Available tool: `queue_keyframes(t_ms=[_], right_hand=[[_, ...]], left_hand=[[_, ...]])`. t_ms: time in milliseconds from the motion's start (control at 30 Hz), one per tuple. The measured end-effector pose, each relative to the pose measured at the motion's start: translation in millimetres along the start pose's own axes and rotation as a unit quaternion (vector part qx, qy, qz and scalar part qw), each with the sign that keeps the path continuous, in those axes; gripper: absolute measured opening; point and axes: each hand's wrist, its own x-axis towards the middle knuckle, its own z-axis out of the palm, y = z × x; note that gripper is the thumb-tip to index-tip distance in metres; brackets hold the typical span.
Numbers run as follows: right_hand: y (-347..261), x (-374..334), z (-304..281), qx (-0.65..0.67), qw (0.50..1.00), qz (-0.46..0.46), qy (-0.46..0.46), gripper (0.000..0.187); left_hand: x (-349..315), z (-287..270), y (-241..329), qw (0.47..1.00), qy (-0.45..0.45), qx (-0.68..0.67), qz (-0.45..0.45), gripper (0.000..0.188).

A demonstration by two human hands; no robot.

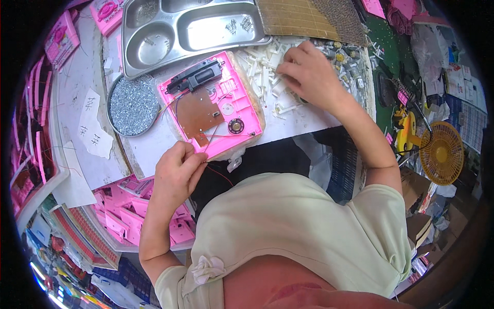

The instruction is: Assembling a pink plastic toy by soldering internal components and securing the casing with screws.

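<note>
A pink plastic toy housing [246, 109] lies open-side up on a wrapped pad in front of me. Inside it sit a brown circuit board [198, 114], a small round speaker [235, 126], a black plastic mechanism [193, 77] and thin wires. My left hand [180, 167] pinches the housing's near left corner, where a thin wire runs by the fingertips. Over a heap of small white plastic parts [262, 64], my right hand [311, 74] reaches down with curled fingers. Its fingertips are partly hidden, so whether it holds a part does not show.
Left of the housing stands a round dish of small screws [133, 105]. A steel compartment tray [172, 41] is behind it. Small metal motors [355, 67] lie beyond my right hand. Pink housings [128, 216] fill a bin at lower left; a yellow fan [441, 153] stands right.
</note>
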Motion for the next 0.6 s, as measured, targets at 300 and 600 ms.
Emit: queue_keyframes(t_ms=[300,600], right_hand=[[13.7,-7.0,-27.1,0.163,0.978,0.094,0.090,0.027],[0.1,-35.6,-34.3,0.442,0.860,0.237,0.094,0.017]], left_hand=[[102.9,-69.6,-10.1,0.999,0.020,-0.003,0.044,0.017],[268.6,-15.9,-70.7,0.958,-0.071,0.211,0.180,0.011]])
